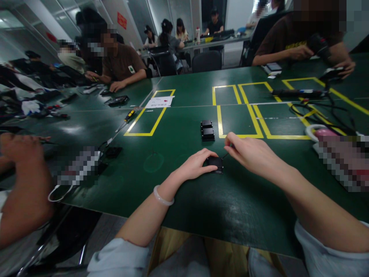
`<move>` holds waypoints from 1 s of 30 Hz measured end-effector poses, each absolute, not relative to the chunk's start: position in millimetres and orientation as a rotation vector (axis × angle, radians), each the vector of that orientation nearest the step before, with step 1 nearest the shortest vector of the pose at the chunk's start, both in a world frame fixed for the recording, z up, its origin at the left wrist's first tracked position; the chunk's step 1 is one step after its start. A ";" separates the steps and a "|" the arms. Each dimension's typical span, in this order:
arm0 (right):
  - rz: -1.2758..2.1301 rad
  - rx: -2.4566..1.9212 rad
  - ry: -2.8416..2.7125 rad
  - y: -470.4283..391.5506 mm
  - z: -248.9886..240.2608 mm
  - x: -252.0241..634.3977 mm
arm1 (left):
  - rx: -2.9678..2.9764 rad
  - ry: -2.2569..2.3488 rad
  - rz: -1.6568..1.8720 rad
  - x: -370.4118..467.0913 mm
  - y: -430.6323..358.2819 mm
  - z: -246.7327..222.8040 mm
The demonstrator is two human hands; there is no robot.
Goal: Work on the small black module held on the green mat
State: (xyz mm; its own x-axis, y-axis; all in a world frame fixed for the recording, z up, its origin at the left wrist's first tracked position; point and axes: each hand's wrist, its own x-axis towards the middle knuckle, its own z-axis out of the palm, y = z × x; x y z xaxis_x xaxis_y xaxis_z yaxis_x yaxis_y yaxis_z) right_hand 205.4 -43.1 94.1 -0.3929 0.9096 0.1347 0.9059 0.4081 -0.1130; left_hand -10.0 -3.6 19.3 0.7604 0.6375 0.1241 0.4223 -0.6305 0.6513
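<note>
My left hand (200, 164) is closed around a small black rectangular block (216, 163), thumb on its near side and fingers at its far side. The block rests on the green table. My right hand (246, 150) pinches a thin dark rod (225, 155), whose lower end reaches the block's right edge; its exact kind is too small to make out. Just beyond my hands, apart from them, lies another black piece (207, 130) made of blocks side by side, with small bright spots along its edges.
Yellow tape rectangles (220, 121) mark the green table (184, 207). A yellow-black screwdriver (130, 115) and a paper sheet (160, 101) lie to the left. Dark cables (314, 111) and a blurred-out box (346, 161) are at right. Co-workers sit across and at my left.
</note>
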 end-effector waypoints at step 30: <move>0.064 -1.549 -2.504 -42.8 95.3 207.5 | 2.328 0.809 0.464 -9.4 -3.8 18.0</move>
